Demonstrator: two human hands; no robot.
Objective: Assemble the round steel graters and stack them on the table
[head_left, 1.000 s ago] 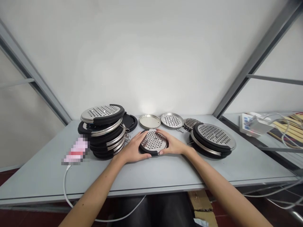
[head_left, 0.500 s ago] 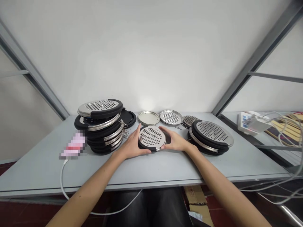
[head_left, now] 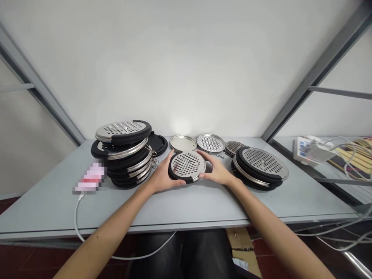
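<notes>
A round metal grater point(head_left: 188, 164) with a black rim on its left side is held between my two hands near the middle of the table. My left hand point(head_left: 164, 173) grips the black rim, its thumb along the near edge. On the other side my right hand point(head_left: 216, 170) has thumb and fingers around the bare metal edge. The grater's perforated face points up. Behind it lie a plain round metal tray point(head_left: 183, 143) and a loose round grating disc point(head_left: 210, 143). How far the grater is off the table, I cannot tell.
A tall stack of round graters point(head_left: 124, 153) stands at the left, a lower stack point(head_left: 260, 166) at the right. A black round base point(head_left: 158, 144) and a dark perforated disc point(head_left: 234, 147) lie behind. A pixelated pink object point(head_left: 90, 178) trails a white cable. A power strip point(head_left: 303, 151) sits far right.
The grater has come up slightly and a little to the right, with both hands still around it. The gap seen at its right between metal and right hand has closed.
</notes>
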